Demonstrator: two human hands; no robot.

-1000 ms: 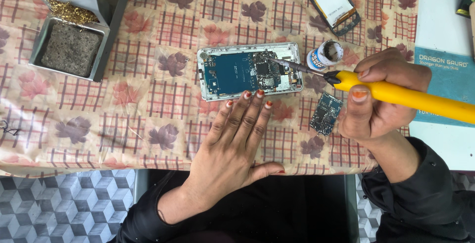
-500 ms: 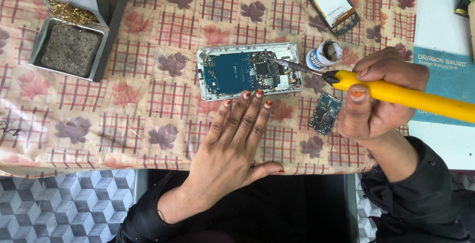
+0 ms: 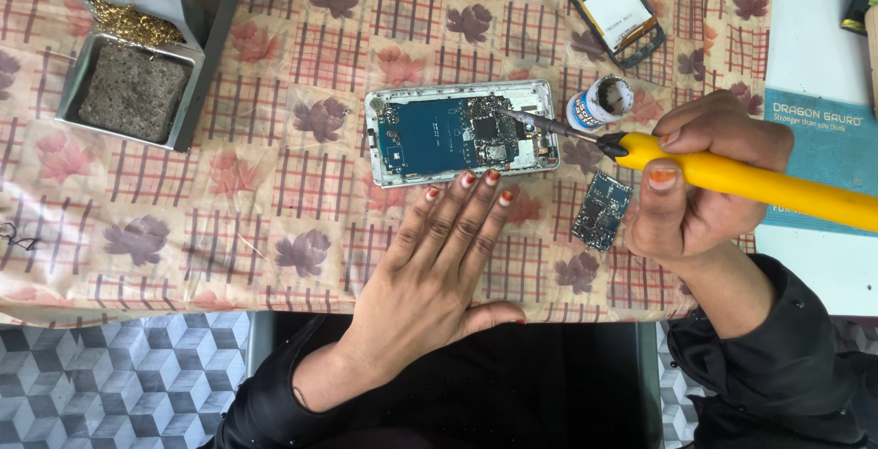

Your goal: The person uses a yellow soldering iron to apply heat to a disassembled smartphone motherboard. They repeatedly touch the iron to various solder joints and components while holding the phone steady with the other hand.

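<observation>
Soldering iron [image 3: 750, 179] sits clamped in the right hand [image 3: 700, 197], tip on the opened phone [image 3: 462, 132] mid-bench; the left hand [image 3: 439, 261], fingers together and flat, should steady its edge firmly.

I see a phone repair bench: an opened phone [image 3: 462, 132] mid-frame, a soldering iron [image 3: 732, 177] at right, and a cleaning sponge tray [image 3: 133, 90] upper left.

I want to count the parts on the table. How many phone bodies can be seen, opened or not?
2. One opened phone lies at the centre, above the left hand. The other phone lies at the top right, screen up. More may be outside the view.
</observation>
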